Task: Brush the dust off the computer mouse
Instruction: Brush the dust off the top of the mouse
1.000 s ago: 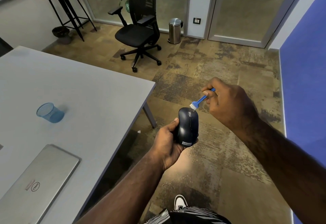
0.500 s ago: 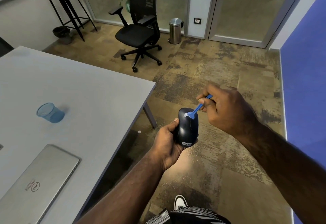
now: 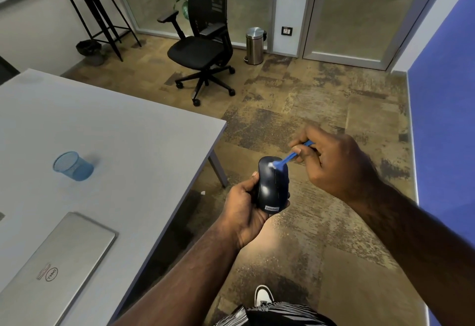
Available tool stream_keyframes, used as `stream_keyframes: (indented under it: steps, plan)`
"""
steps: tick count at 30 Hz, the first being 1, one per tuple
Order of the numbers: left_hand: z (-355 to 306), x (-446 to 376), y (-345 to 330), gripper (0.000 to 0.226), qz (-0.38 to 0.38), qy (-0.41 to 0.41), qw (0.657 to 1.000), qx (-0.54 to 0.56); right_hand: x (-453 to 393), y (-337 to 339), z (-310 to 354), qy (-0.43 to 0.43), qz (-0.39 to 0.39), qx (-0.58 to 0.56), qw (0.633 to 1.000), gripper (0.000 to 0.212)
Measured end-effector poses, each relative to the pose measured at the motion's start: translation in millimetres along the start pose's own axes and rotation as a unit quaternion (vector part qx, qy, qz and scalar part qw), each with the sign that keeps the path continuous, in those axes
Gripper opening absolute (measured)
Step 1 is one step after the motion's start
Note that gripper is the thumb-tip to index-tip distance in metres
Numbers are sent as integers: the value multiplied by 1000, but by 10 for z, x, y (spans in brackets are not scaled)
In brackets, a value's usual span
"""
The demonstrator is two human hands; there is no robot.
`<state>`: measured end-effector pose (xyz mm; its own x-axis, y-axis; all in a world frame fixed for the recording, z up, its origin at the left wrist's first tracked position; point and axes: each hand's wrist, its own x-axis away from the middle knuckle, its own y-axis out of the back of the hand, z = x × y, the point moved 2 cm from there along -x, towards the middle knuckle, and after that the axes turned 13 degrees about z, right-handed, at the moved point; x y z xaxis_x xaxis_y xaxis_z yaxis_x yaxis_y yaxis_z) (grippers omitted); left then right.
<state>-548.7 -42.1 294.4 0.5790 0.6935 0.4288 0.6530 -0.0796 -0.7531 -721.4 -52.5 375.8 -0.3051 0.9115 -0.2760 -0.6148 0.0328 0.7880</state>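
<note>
Fingers of left hand [image 3: 244, 207] grip mouse [image 3: 272, 184]; right hand [image 3: 331, 163] pinches brush [image 3: 285, 160], bristles on mouse. Table [image 3: 128, 140], pen cup [image 3: 72, 166], laptop [image 3: 51, 266] sit left, apart.

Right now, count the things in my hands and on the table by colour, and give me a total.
Blue: 2, the small brush in the right hand and the mesh cup on the table
Dark navy or black: 1, the computer mouse in the left hand
Silver: 1, the closed laptop
Total: 4
</note>
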Motion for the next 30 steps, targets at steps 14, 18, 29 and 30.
stream_keyframes:
  steps: [14, 18, 29, 30]
  plan:
    - [-71, 19, 23, 49, 4, -13, 998, 67, 95, -12, -22, 55, 40, -38, 997, 8]
    - [-86, 8, 9, 54, 6, -12, 997, 71, 112, -38, 12, 48, -19, -17, 999, 14]
    - [-111, -12, 6, 55, 25, -16, 995, 95, 123, -45, -61, 28, -37, -16, 999, 12]
    - [-117, -7, 14, 55, 30, -17, 995, 98, 95, -14, -105, 12, -63, -9, 998, 12]
